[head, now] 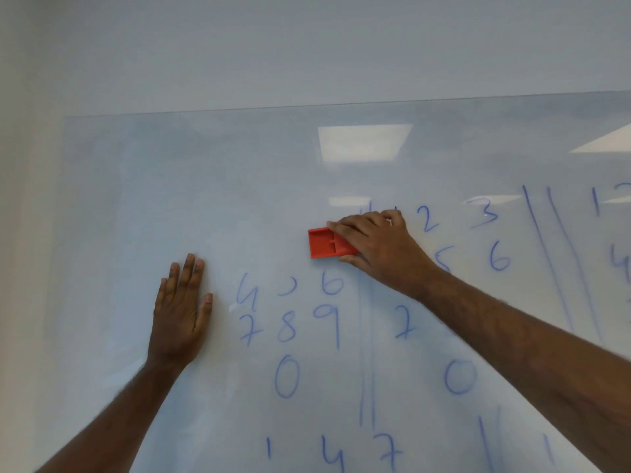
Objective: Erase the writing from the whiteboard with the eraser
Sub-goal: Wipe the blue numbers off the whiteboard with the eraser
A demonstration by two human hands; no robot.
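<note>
Whiteboard (170, 186) is filling most of my head view, its glossy surface reflecting ceiling lights (362, 143) near the top. I am seeing the right hand (379, 249) gripping the red eraser (324, 243), fingers lying across its top edge and thumb tucked under its lower edge, pressing it flat against the board just left of the digits 2 (428, 220) and 3 (485, 213). The eraser's left half is sticking out past the fingers. The left hand (179, 312) is resting flat on the board, fingers extended and close together, thumb slightly apart, well left of the eraser and holding nothing. Blue writing (290, 322) is lying between and below the hands: a partly smeared row reading 4, a fragment, 6, then 7 8 9, then 0. Blue vertical lines (367, 370) are dividing the number groups. Faint blue haze is showing around the eraser.
</note>
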